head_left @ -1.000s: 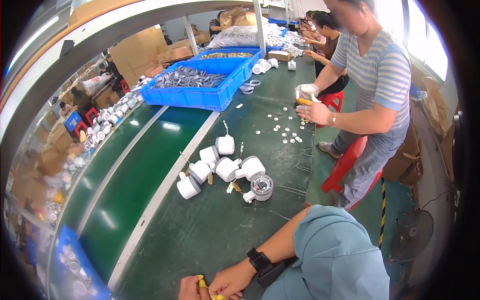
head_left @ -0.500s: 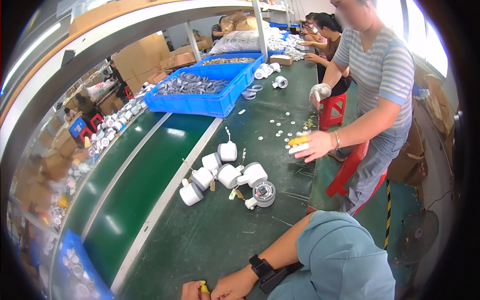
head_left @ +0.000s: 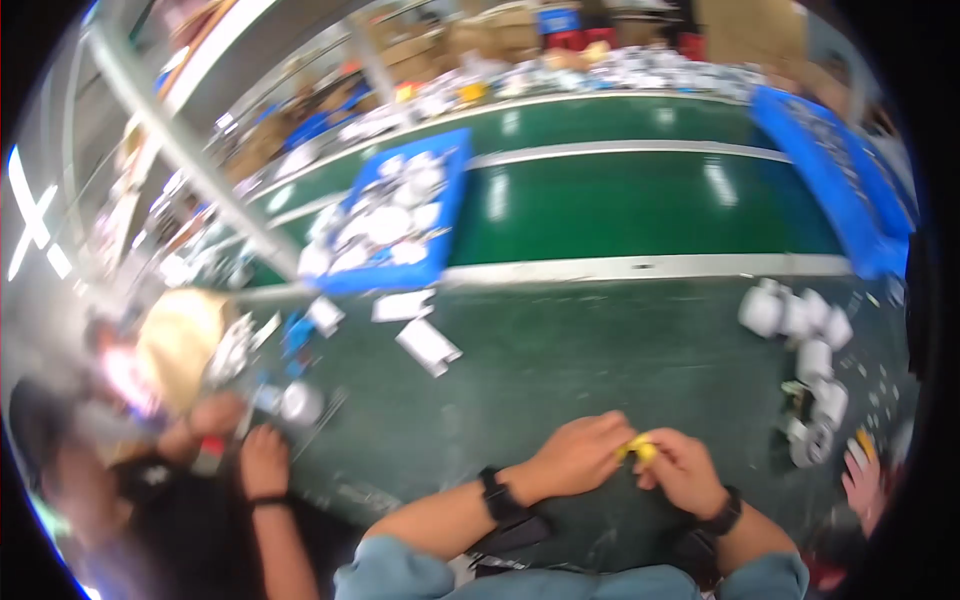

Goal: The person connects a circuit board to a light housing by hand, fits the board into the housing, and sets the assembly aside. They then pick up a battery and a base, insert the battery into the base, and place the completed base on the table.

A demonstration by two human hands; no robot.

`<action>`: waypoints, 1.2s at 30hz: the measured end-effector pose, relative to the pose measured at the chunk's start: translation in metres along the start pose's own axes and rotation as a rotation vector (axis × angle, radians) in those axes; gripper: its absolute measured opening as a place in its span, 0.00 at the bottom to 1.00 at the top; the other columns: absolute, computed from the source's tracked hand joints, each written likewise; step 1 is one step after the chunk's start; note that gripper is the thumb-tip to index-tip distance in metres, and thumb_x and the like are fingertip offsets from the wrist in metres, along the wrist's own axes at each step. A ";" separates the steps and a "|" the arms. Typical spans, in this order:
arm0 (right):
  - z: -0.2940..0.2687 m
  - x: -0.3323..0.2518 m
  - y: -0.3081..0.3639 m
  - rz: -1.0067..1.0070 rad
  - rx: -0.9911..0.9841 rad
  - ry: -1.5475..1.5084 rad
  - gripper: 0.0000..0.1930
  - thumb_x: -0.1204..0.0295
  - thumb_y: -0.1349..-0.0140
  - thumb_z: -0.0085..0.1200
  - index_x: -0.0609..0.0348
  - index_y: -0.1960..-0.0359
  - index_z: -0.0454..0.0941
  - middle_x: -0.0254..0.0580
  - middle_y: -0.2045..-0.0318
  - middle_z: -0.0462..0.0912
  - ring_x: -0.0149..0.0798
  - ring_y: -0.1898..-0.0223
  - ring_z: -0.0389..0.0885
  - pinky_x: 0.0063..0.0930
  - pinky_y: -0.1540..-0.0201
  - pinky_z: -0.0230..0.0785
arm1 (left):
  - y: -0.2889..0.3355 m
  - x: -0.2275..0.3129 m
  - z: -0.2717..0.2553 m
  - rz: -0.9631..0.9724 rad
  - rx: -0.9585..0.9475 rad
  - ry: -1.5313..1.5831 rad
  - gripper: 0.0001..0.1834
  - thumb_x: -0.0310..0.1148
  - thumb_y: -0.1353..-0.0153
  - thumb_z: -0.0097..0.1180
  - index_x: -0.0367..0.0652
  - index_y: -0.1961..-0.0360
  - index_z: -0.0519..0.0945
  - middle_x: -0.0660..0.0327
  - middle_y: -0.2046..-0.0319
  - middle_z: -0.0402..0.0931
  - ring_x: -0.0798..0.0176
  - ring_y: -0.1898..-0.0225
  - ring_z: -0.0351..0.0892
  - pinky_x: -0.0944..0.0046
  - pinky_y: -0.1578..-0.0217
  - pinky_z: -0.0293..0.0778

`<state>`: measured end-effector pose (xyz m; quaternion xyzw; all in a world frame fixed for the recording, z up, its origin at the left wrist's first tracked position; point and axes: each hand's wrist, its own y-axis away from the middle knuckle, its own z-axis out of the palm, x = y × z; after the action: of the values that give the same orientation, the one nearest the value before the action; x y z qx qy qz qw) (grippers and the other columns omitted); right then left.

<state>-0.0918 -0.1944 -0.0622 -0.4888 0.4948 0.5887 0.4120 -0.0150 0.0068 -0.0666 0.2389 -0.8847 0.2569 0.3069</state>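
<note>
Close together over the near middle of the table, my left hand (head_left: pixel 585 455) and my right hand (head_left: pixel 688 474) both have their fingers closed around a small yellow rubber piece (head_left: pixel 640 447), which looks like a finger cot. It sits between my fingertips; motion blur hides whether it covers a finger. To the right stands a group of white cylindrical housings (head_left: pixel 815 360), apart from my hands.
A blue bin (head_left: pixel 462 190) of white parts is behind the table at left; another blue bin (head_left: pixel 800 165) is at far right. White boxes (head_left: pixel 428 345) lie left of centre. Co-workers' hands show at left (head_left: pixel 264 462) and right (head_left: pixel 862 480). A green conveyor (head_left: pixel 640 205) runs behind.
The view has swung left, bringing both forearms and the left-hand co-worker into sight. My hands stay together at the yellow piece, now nearer the middle of the picture.
</note>
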 end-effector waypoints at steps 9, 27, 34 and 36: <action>0.005 -0.007 -0.002 -0.016 -0.058 0.066 0.08 0.79 0.31 0.45 0.68 0.55 0.75 0.39 0.73 0.81 0.26 0.76 0.80 0.17 0.73 0.73 | 0.010 -0.006 0.004 0.032 0.081 0.011 0.12 0.25 0.46 0.55 0.42 0.59 0.74 0.56 0.63 0.71 0.49 0.64 0.76 0.54 0.63 0.73; 0.005 -0.009 -0.002 -0.043 -0.109 0.118 0.09 0.80 0.33 0.43 0.66 0.55 0.75 0.39 0.73 0.80 0.27 0.76 0.79 0.18 0.73 0.72 | 0.057 -0.087 -0.112 -0.771 0.566 -1.011 0.23 0.39 0.43 0.59 0.40 0.48 0.76 0.51 0.50 0.73 0.49 0.47 0.72 0.47 0.45 0.64; 0.002 -0.008 -0.006 -0.026 -0.101 0.119 0.09 0.80 0.33 0.42 0.67 0.55 0.74 0.40 0.72 0.80 0.27 0.76 0.79 0.18 0.73 0.72 | 0.029 -0.046 -0.125 -0.477 0.685 -0.789 0.13 0.30 0.46 0.58 0.37 0.59 0.80 0.49 0.60 0.77 0.46 0.58 0.78 0.50 0.57 0.75; 0.003 -0.010 -0.006 -0.006 -0.101 0.105 0.09 0.81 0.33 0.42 0.68 0.55 0.74 0.40 0.72 0.80 0.27 0.76 0.79 0.18 0.73 0.72 | 0.048 -0.078 -0.166 -0.597 0.685 -0.971 0.13 0.30 0.46 0.58 0.37 0.60 0.79 0.48 0.59 0.77 0.42 0.58 0.77 0.48 0.57 0.74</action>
<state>-0.0843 -0.1904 -0.0538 -0.5408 0.4839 0.5851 0.3620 0.0820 0.1634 -0.0204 0.6462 -0.6869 0.2907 -0.1617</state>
